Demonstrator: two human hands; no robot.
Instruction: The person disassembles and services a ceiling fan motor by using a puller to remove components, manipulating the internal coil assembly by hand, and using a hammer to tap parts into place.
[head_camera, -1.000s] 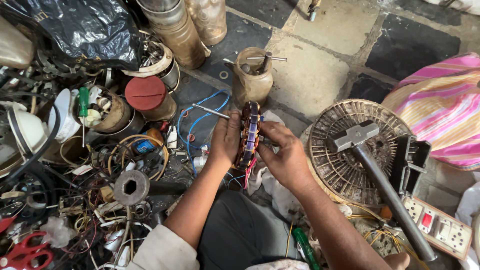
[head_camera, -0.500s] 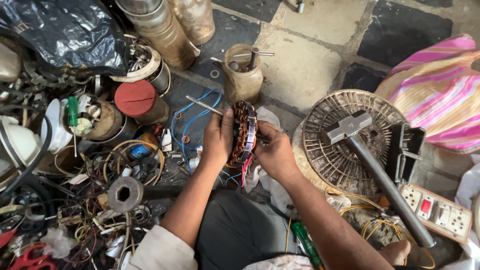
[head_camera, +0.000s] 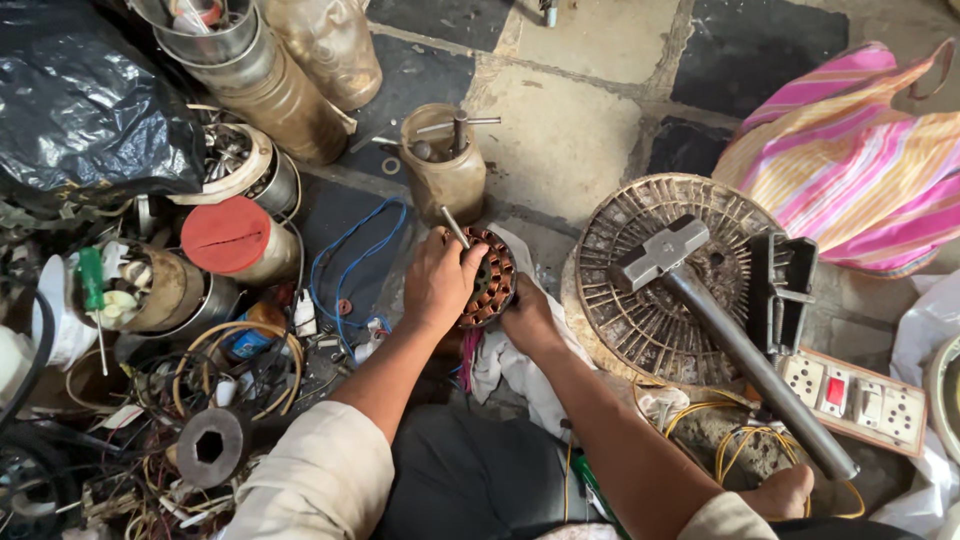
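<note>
I hold a round motor stator (head_camera: 488, 278) wound with copper coils, tilted on edge above a white cloth (head_camera: 520, 360). My left hand (head_camera: 438, 280) grips its left rim, fingers curled over the top. My right hand (head_camera: 527, 318) supports it from below and behind, mostly hidden by the stator. A thin metal rod (head_camera: 455, 226) sticks up just past my left fingers. Pink and coloured wires (head_camera: 466, 355) hang beneath the stator.
A heavy hammer (head_camera: 720, 330) lies across a round metal fan grille (head_camera: 660, 300) to the right, beside a switch board (head_camera: 860, 400). A jar with tools (head_camera: 443, 165) stands ahead. Tins, a red-lidded container (head_camera: 235, 235), blue wire (head_camera: 350, 265) and cluttered parts fill the left. A striped bag (head_camera: 850, 170) lies at the right.
The stator has tipped from upright toward me, and my hands shifted lower on it. The view has moved slightly, bringing the clutter upward in frame.
</note>
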